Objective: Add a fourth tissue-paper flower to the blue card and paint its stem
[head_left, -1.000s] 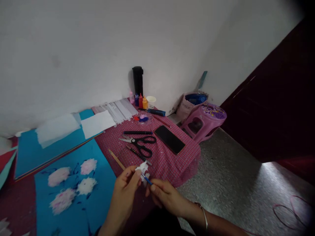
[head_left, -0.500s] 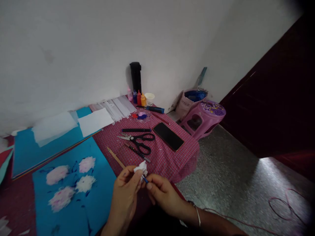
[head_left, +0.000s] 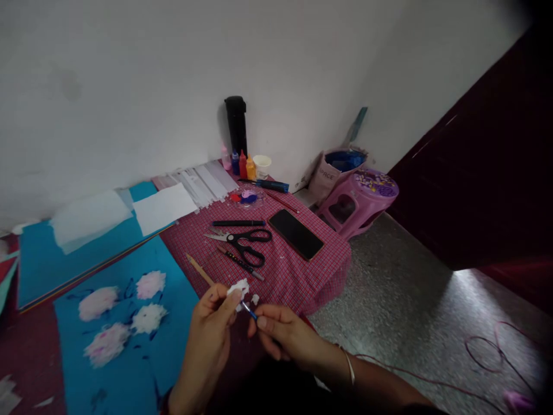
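My left hand (head_left: 206,331) pinches a crumpled white tissue (head_left: 238,286) between thumb and fingers. Between the thumb and fingers of my right hand (head_left: 289,334) is a thin blue paintbrush (head_left: 249,311), its tip up against the tissue. A small white scrap (head_left: 254,300) shows just right of the tissue. To the left lies a blue sheet (head_left: 173,276) with several fluffy white-pink tissue flowers (head_left: 148,319) and dark blue paint strokes. Beyond my hands lie black-handled scissors (head_left: 248,245), a patterned pencil (head_left: 242,264) and a wooden stick (head_left: 199,269).
On the checked cloth (head_left: 322,276) are a phone (head_left: 296,233), a black pen (head_left: 237,223), a paint palette (head_left: 247,197), a cutter (head_left: 272,185), paint bottles (head_left: 242,165), a paper cup (head_left: 261,165) and a black flask (head_left: 236,127). A pink stool (head_left: 358,202) stands right of the table.
The brush has come partly out of the tissue, so more of its tip shows. My left hand has shifted slightly left with the tissue, and a small scrap now shows apart.
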The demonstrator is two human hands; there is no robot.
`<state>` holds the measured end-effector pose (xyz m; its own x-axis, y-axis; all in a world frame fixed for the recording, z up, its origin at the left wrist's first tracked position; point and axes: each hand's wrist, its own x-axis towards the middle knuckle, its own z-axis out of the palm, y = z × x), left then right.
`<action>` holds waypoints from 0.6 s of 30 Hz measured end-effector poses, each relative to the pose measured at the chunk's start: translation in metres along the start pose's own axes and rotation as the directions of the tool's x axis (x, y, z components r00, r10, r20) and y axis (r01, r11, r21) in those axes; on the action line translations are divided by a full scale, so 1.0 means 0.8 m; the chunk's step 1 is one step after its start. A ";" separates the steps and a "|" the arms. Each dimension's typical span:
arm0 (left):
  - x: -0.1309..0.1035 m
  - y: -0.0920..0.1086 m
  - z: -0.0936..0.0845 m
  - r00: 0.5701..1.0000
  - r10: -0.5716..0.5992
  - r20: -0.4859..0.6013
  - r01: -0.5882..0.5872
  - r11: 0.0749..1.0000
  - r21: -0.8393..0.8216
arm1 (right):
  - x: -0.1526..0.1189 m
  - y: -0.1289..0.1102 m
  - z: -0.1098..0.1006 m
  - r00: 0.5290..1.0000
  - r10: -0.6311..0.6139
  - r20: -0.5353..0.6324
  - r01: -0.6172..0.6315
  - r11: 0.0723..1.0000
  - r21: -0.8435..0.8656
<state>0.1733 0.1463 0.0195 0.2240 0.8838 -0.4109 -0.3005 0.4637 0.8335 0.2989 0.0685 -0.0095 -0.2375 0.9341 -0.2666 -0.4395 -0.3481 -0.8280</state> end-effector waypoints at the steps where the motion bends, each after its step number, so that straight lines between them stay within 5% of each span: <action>1: 0.002 -0.001 0.000 1.000 -0.005 -0.014 0.005 1.000 -0.012 | 0.001 -0.001 -0.001 1.000 0.003 0.000 -0.003 1.000 -0.001; 9: 0.023 0.021 -0.021 0.984 0.052 -0.172 -0.065 0.995 -0.070 | 0.001 0.004 -0.015 0.999 0.024 -0.030 -0.025 0.999 -0.033; 14: 0.016 0.003 -0.020 1.000 0.015 -0.019 -0.013 0.996 0.091 | 0.002 -0.001 -0.014 0.983 -0.147 -0.114 0.106 0.945 -0.309; 18: 0.007 -0.008 -0.015 0.998 -0.025 0.053 0.019 0.994 0.105 | 0.001 -0.010 -0.010 0.955 -0.270 -0.121 0.141 0.774 -0.617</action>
<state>0.1656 0.1488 0.0073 0.2804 0.8675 -0.4110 -0.1975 0.4711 0.8597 0.3088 0.0725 -0.0073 -0.0029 0.9959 -0.0906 0.1605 -0.0890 -0.9830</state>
